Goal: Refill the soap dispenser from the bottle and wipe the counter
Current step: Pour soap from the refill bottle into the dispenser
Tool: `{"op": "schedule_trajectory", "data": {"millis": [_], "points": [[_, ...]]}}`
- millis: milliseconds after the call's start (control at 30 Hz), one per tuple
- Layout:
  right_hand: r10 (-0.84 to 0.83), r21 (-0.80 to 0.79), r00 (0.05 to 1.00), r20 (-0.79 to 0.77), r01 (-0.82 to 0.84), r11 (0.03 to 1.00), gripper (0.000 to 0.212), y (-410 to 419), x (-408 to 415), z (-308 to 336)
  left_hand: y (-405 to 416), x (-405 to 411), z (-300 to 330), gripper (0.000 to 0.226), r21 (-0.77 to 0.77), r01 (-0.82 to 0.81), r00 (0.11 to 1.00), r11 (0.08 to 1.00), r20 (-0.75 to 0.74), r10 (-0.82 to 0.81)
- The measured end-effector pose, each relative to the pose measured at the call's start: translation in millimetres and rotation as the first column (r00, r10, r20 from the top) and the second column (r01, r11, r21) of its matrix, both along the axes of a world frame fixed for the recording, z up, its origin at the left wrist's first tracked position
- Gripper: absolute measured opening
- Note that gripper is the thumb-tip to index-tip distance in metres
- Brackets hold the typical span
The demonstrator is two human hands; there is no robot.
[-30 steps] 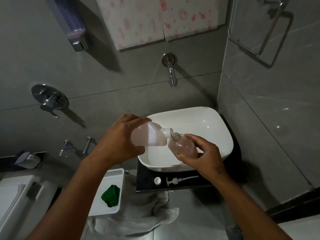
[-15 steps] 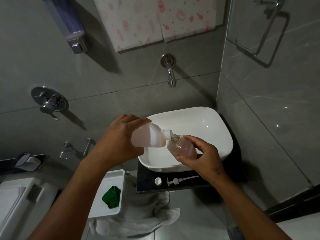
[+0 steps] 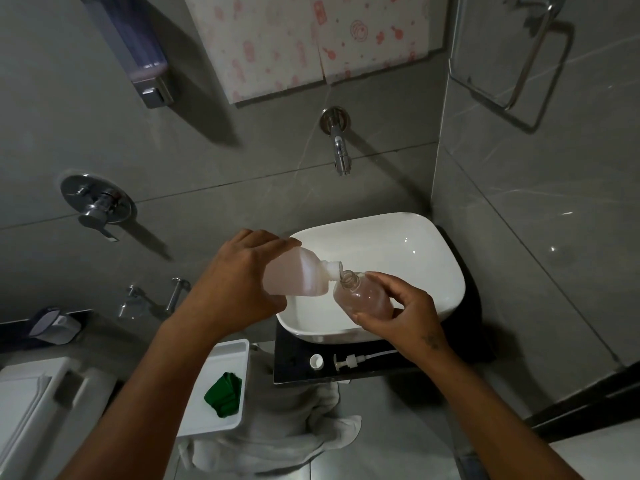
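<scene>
Over the white basin (image 3: pixel 433 237), my left hand (image 3: pixel 239 289) grips a translucent refill bottle (image 3: pixel 301 275) of pinkish soap, tipped sideways with its neck at the mouth of the clear soap dispenser (image 3: pixel 363 296). My right hand (image 3: pixel 401 317) holds that dispenser tilted toward the bottle; pinkish liquid shows inside it. On the black counter (image 3: pixel 298 372) in front of the basin lie a white cap (image 3: pixel 316 361) and the dispenser's pump head (image 3: pixel 349 361). A green cloth (image 3: pixel 223 394) rests in a white tray (image 3: pixel 228 355) lower left.
A wall tap (image 3: pixel 339 150) juts out above the basin. A wall-mounted dispenser (image 3: pixel 138 53) hangs upper left, a mixer handle (image 3: pixel 97 206) below it. A towel rail (image 3: pixel 519 53) is on the right wall. A pale towel (image 3: pixel 277 445) lies on the floor under the counter.
The refill bottle's neck and the dispenser mouth stay together; both hands hold almost the same pose, with only a slight shift in view.
</scene>
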State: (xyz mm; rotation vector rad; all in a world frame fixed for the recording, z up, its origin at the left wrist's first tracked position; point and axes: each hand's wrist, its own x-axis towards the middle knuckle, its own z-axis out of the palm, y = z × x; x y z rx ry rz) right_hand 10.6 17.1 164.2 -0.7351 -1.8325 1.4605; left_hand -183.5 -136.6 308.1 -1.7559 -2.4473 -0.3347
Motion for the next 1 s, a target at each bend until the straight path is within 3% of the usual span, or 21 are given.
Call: {"op": "schedule_trajectory", "data": {"millis": [1000], "points": [[0.011,0.056,1.000,-0.018,-0.010,0.998,0.058,-3.1,0.4,-0.3,-1.2,10.0,8.4,0.086,-0.045,-0.012,0.996,0.999,-0.087,0.008]]}}
